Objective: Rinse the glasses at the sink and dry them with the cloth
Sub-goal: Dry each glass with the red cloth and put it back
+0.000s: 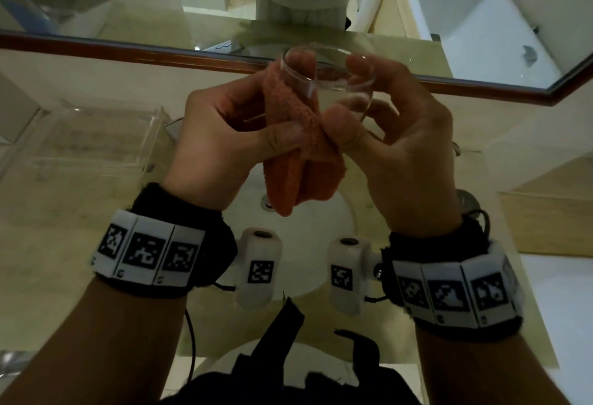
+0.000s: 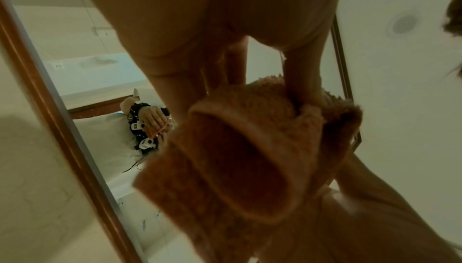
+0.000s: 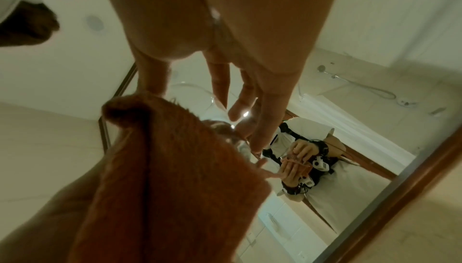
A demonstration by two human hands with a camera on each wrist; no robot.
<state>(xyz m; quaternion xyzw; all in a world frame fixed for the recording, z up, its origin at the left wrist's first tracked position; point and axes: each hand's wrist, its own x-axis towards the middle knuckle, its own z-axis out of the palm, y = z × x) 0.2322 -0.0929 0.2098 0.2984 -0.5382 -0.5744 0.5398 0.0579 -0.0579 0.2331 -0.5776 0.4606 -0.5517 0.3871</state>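
The clear round drinking glass [image 1: 330, 84] sits in my right hand [image 1: 401, 148], fingers curled round its wall, above the white sink basin [image 1: 324, 238]. My left hand [image 1: 221, 141] pinches the fuzzy orange cloth [image 1: 298, 148] over its rim. Wet glass could slip if I twist hard. Its base is hidden behind my fingers.
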